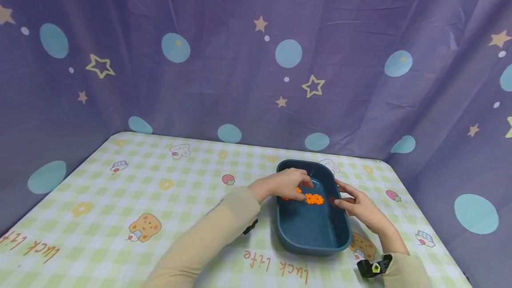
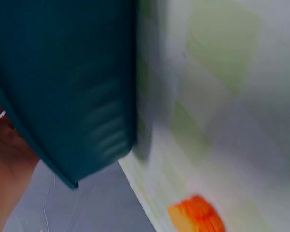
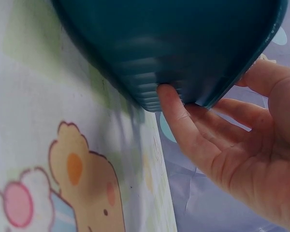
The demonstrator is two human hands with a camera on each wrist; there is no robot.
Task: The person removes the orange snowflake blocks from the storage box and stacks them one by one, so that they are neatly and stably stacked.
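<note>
A dark teal rectangular bin stands on the table, with several small orange flower-shaped pieces inside. My left hand reaches over its left rim, thumb and fingers apart just above the pieces. More orange shows behind that hand, partly hidden by it. On the opposite side, my right hand holds the bin's right wall, thumb at the rim and fingers against the outside. The right wrist view shows a fingertip pressed to the ridged outer wall.
A green-and-white checked tablecloth with printed cartoons covers the table. Behind it hangs a purple curtain with stars and blue dots. Low in the left wrist view, a blurred orange thing appears against the cloth.
</note>
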